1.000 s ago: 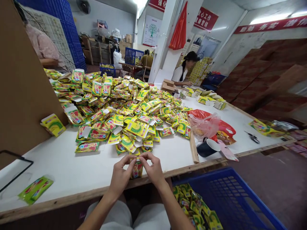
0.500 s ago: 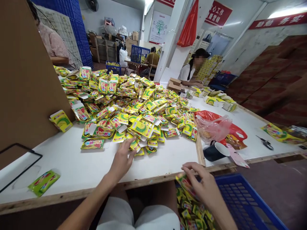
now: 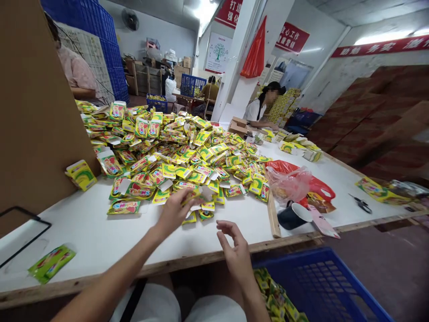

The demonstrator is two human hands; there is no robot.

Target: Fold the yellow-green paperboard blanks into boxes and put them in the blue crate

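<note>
My left hand is at the front edge of a big heap of small yellow and green printed cartons. Its thumb and fingers are closed on one small carton, slightly blurred, with a white flap beside it. My right hand hovers above the table's front edge, fingers apart and curved, with nothing in it. Below and to the right of that hand, a blue plastic crate holds many similar cartons.
A wooden strip divides the white tabletop. Right of it lie a dark cup, a red plastic bag and scissors. A green packet lies front left, beside a cardboard box. Another person sits across the table.
My right hand has let go of a carton over the crate and moved left and up toward the heap. My left hand has closed on a carton. The view has shifted slightly.
</note>
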